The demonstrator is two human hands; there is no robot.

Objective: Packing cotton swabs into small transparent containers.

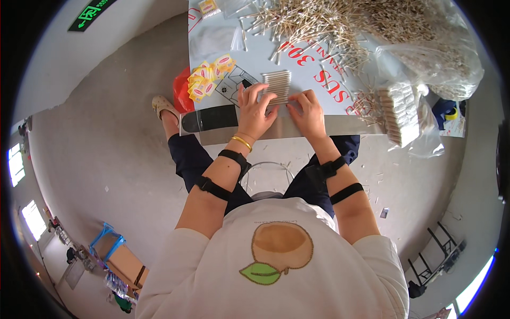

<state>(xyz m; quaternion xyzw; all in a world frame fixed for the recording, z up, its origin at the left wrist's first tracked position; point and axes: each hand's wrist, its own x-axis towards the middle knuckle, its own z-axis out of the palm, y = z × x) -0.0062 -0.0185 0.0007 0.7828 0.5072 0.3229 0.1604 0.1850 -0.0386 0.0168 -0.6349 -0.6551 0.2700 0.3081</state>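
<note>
A neat row of cotton swabs (278, 85) lies side by side on the table in front of me. My left hand (256, 112) is at the row's lower left, its fingers bent but apart, the fingertips touching or nearly touching the swabs. At the lower right corner is my right hand (308, 114), thumb and forefinger slightly apart beside the swab ends. Neither hand visibly grips anything. Left of the row, yellow-and-white cards (204, 82) lie in a loose heap. A big pile of loose cotton swabs (313, 24) spreads over the far side.
Clear plastic bags (212, 41) lie at the far left. On the right stands a stack of bundled swabs (397, 114) beside a large clear bag (451, 64) full of swabs. A black strip (211, 118) lies along the metal front edge (340, 125). A red bag (182, 90) hangs at the left.
</note>
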